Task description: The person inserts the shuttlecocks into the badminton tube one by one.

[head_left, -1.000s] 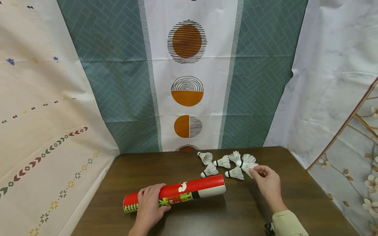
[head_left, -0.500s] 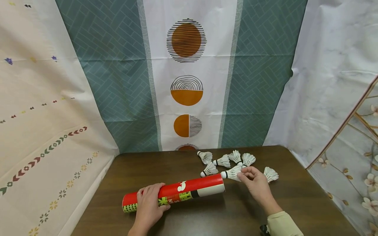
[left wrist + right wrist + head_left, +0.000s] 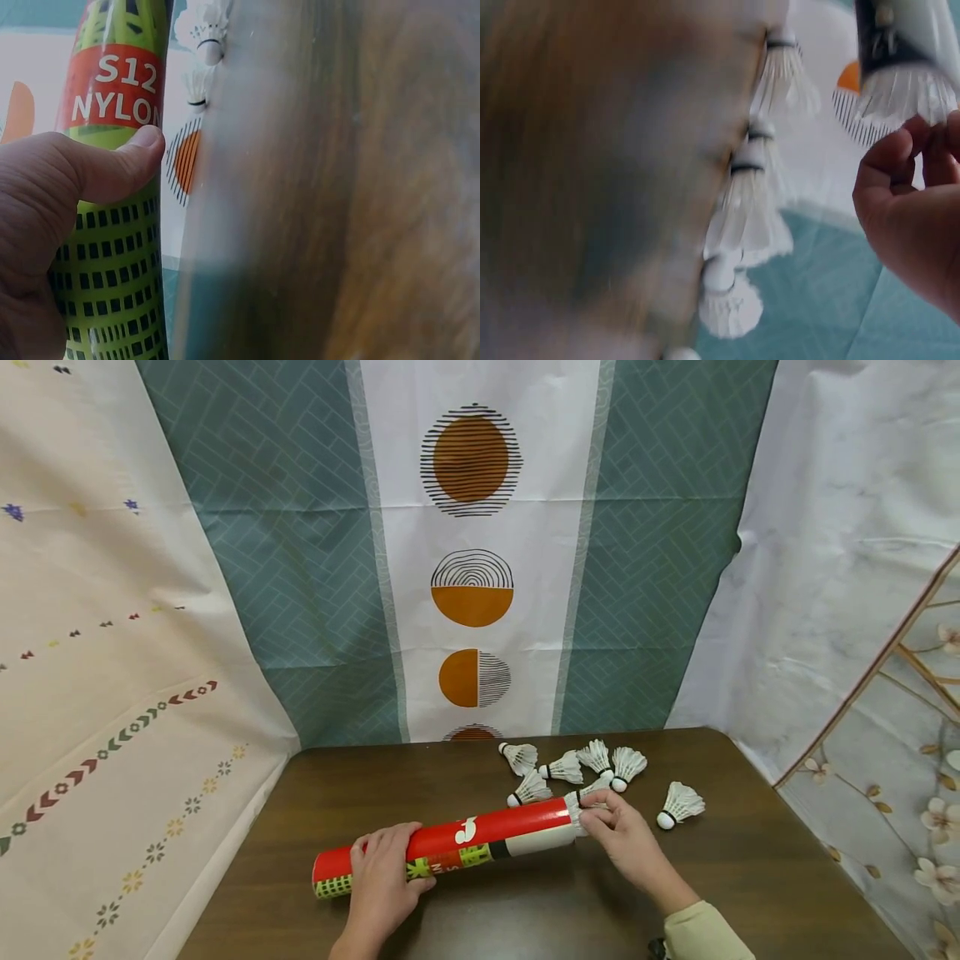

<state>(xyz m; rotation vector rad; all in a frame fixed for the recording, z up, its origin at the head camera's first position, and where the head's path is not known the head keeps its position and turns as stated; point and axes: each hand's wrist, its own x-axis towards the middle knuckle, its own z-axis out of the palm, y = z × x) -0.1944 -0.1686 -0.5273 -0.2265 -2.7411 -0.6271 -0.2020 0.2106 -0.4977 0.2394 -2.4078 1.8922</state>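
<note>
My left hand [image 3: 386, 877] grips a red, green and white shuttlecock tube [image 3: 525, 828] near its left end. The tube lies slantwise above the table, its mouth facing right. In the left wrist view the thumb lies across the tube's printed side [image 3: 112, 90], below the letters "S12 NYLON". My right hand [image 3: 630, 843] pinches the feather rim of a white shuttlecock [image 3: 904, 96] at the tube's mouth. Its cork is hidden inside the tube; only the feather skirt sticks out.
Several loose white shuttlecocks lie behind the tube on the brown table [image 3: 315, 793], among them one at the back [image 3: 519, 758]. Another shuttlecock [image 3: 681, 804] lies apart, right of my right hand. Patterned cloth [image 3: 480, 543] hangs behind the table.
My right hand has brought a shuttlecock leftward from the group to the tube, and its cork end has gone into the mouth. The left hand and tube have hardly moved.
</note>
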